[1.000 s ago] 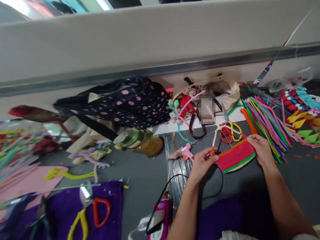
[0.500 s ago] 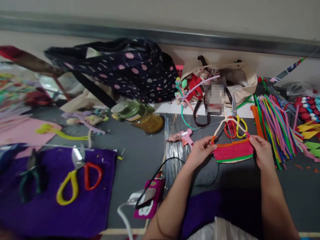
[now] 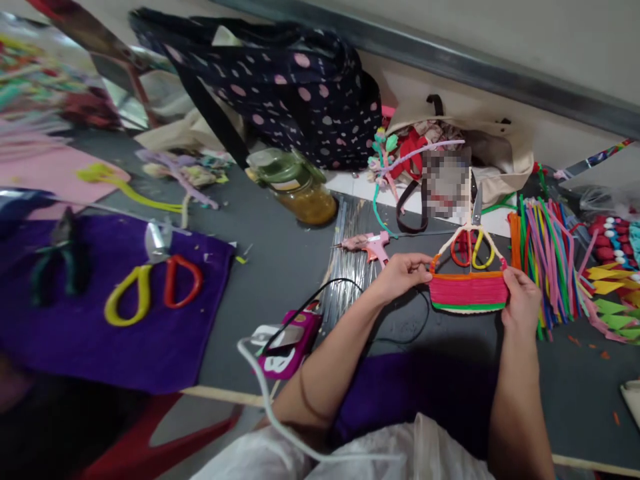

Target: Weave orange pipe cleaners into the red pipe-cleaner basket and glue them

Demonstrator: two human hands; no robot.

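Observation:
My left hand (image 3: 406, 275) pinches the upper left corner of a pink pipe-cleaner panel (image 3: 469, 292), and my right hand (image 3: 523, 292) grips its right edge. The panel has an orange top strip and a green and white lower border, held nearly level above the table. From its top corners a cream twisted hanger (image 3: 453, 237) rises to a point, with orange and pink wraps at its ends. Just behind the hanger lie scissors (image 3: 483, 252) with red and yellow handles. A pink glue gun (image 3: 379, 245) rests left of my left hand.
Coloured pipe cleaners (image 3: 550, 260) lie to the right. A green-lidded jar (image 3: 305, 200), a dotted bag (image 3: 310, 93) and a beige bag (image 3: 515, 157) stand behind. On a purple cloth (image 3: 165, 353) at left are pliers (image 3: 67, 260) and larger scissors (image 3: 131, 293). A white cable (image 3: 265, 400) crosses in front.
The view has tilted, and more of the floor side shows at lower left. The panel has gone from slightly slanted to nearly level; both hands still hold it.

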